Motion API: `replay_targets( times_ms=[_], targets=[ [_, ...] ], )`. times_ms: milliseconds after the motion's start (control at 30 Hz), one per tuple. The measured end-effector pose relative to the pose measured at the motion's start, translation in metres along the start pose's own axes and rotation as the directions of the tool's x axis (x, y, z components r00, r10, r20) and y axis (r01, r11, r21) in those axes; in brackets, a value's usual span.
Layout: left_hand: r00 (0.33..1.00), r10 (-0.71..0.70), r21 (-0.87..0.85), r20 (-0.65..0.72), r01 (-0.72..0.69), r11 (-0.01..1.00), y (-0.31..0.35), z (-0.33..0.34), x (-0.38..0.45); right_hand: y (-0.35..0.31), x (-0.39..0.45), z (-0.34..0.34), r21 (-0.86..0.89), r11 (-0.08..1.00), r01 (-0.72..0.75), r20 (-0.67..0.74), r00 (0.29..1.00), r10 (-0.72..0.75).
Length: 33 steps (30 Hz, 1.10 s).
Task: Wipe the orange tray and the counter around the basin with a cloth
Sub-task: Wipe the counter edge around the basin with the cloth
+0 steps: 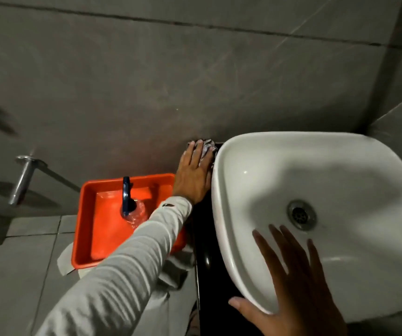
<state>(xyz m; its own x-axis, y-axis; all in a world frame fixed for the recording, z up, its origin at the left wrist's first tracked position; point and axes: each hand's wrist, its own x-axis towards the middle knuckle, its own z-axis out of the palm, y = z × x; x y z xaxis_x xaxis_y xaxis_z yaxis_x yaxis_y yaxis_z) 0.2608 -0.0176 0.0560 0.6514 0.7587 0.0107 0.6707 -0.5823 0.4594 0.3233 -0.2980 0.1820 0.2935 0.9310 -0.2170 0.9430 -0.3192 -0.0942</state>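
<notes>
The cloth [206,149], pale and crumpled, lies under the fingertips of the left hand [192,174] at the back of the dark counter [204,241], pressed into the narrow gap where the counter meets the grey tiled wall [146,81]. It shows at twelve o'clock from the hand, bunched past the fingertips and just touching the rim of the white basin [316,195] at its three o'clock side. The fingers lie stretched forward and flat on the cloth, pushing down on it rather than curled around it; whether any part is pinched underneath cannot be told.

The left arm, in a light grey sleeve [127,260], reaches from seven o'clock up toward the wall, crossing over the near right corner of the orange tray [86,214]. The tray sits at nine o'clock from the basin, against the wall, and holds a dark blue object [126,194] standing upright beside a crumpled clear plastic item [137,213]. A chrome fitting [23,178] juts from the wall at nine o'clock from the tray.

The right hand [289,287] is spread open, fingers splayed and grasping nothing, its palm over the near rim of the basin at six o'clock and its fingertips pointing toward the drain [301,214].
</notes>
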Motion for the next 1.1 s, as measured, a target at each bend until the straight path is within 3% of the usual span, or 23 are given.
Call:
replay_targets(
  times_ms=[67, 167, 233, 300, 367, 467, 567, 633, 767, 833, 900, 1000, 1033, 1100],
  targets=[
    [0.999, 0.02, -0.002, -0.044, -0.02, 1.0, 0.01, 0.011, -0.042, -0.002, -0.003, 0.001, 0.024, 1.0, -0.015, -0.047, 0.999, 0.016],
    [0.988, -0.004, -0.142, -0.156, -0.019, 0.99, 0.047, 0.036, -0.159, -0.003, -0.008, 0.002, 0.016, 1.0, 0.009, -0.086, 0.996, -0.008],
    [0.995, 0.005, -0.14, -0.099, -0.019, 0.99, 0.076, 0.045, -0.24, -0.001, -0.009, 0.005, 0.028, 1.0, 0.01, -0.105, 0.994, -0.007],
    [0.994, 0.105, -0.104, -0.004, -0.105, 0.989, 0.092, 0.055, -0.286, -0.002, -0.009, 0.008, 0.032, 0.999, 0.005, -0.1, 0.995, -0.001],
    [0.993, 0.121, -0.11, 0.002, -0.12, 0.987, 0.094, 0.06, -0.283, -0.001, -0.009, 0.01, 0.028, 1.0, -0.013, -0.092, 0.996, 0.015],
    [0.986, -0.022, -0.06, -0.166, 0.012, 0.998, 0.066, 0.045, -0.225, -0.002, -0.01, 0.01, 0.028, 0.999, -0.024, -0.131, 0.991, 0.027],
    [0.978, -0.196, -0.123, -0.065, 0.187, 0.974, 0.049, 0.019, -0.15, -0.001, -0.009, 0.009, 0.021, 1.0, -0.018, -0.148, 0.989, 0.021],
    [0.96, -0.266, -0.138, -0.082, 0.253, 0.957, 0.06, 0.017, -0.131, 0.0, -0.009, 0.009, 0.025, 1.0, -0.016, -0.155, 0.988, 0.02],
    [0.959, -0.209, -0.112, -0.191, 0.191, 0.975, 0.086, 0.04, -0.193, 0.003, -0.008, 0.016, 0.036, 0.999, -0.01, -0.207, 0.978, 0.018],
    [0.978, -0.144, -0.09, -0.152, 0.131, 0.987, 0.101, 0.049, -0.23, 0.005, -0.009, 0.02, 0.027, 1.0, -0.005, -0.23, 0.973, 0.011],
    [0.996, -0.077, -0.072, 0.046, 0.08, 0.994, 0.112, 0.05, -0.259, 0.006, -0.009, 0.021, 0.031, 1.0, 0.008, -0.257, 0.966, 0.0],
    [0.997, -0.052, -0.297, 0.06, 0.068, 0.953, 0.123, 0.029, -0.28, 0.0, -0.013, 0.015, 0.016, 0.999, 0.03, -0.331, 0.943, -0.023],
    [0.991, -0.132, -0.385, -0.029, 0.111, 0.916, 0.124, 0.017, -0.273, -0.002, -0.014, 0.014, 0.048, 0.998, 0.035, -0.386, 0.922, -0.014],
    [0.984, -0.166, -0.512, -0.064, 0.111, 0.852, 0.116, -0.013, -0.272, -0.008, -0.031, 0.02, 0.228, 0.972, 0.051, -0.544, 0.835, 0.084]
  ],
)
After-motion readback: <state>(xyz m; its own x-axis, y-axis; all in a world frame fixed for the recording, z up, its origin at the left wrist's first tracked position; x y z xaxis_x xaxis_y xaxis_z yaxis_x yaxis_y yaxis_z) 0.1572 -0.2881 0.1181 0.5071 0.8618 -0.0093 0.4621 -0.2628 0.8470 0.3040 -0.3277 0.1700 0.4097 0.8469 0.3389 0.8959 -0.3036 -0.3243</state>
